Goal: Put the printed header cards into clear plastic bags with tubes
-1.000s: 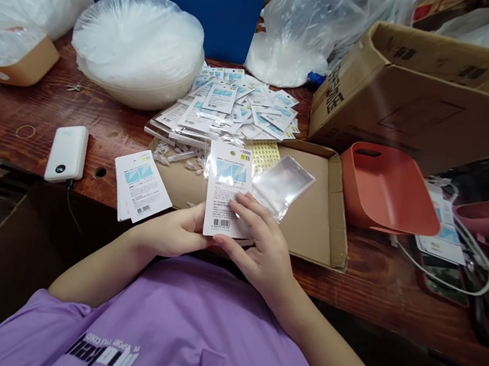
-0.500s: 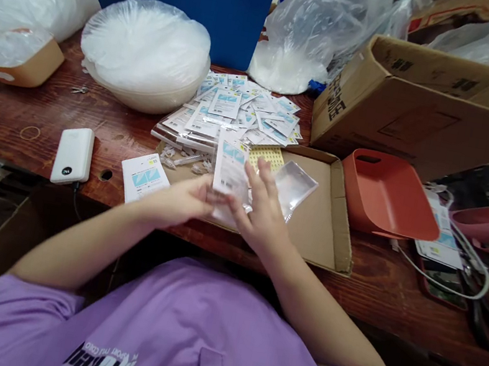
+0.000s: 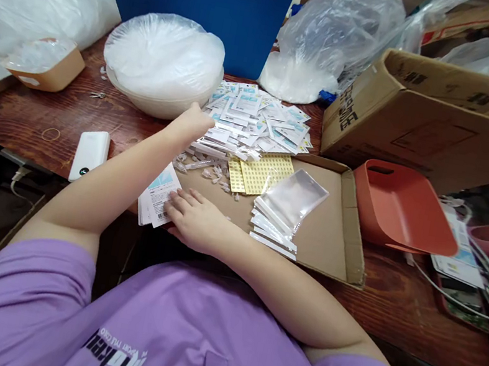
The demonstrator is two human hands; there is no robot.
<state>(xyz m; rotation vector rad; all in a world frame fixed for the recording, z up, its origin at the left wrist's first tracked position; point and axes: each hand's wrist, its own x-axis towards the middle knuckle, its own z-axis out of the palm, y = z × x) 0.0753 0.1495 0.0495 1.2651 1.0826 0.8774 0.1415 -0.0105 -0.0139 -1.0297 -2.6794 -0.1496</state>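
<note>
My left hand (image 3: 197, 119) reaches out to the near left edge of a pile of bagged printed cards (image 3: 249, 114); its fingers are mostly hidden from view. Closer to my body, my right hand (image 3: 200, 220) has its fingers closed over the right edge of a printed card (image 3: 161, 198), which lies on a small stack at the table's front edge. To the right of that hand, clear plastic sleeves (image 3: 293, 201) lie fanned in a shallow cardboard tray (image 3: 332, 224). Yellow sticker sheets (image 3: 265, 174) and small clear plastic pieces (image 3: 215, 173) are behind them.
A bowl with a white plastic-wrapped load (image 3: 164, 65) stands behind my left arm. A white power bank (image 3: 89, 156) lies at the left. On the right are a red-orange bin (image 3: 401, 204), a large cardboard box (image 3: 426, 120) and a white cable (image 3: 455, 302).
The bagged card has left the space between my hands. My left hand has moved forward to the pile, while my right hand has moved left onto the stack of printed cards.
</note>
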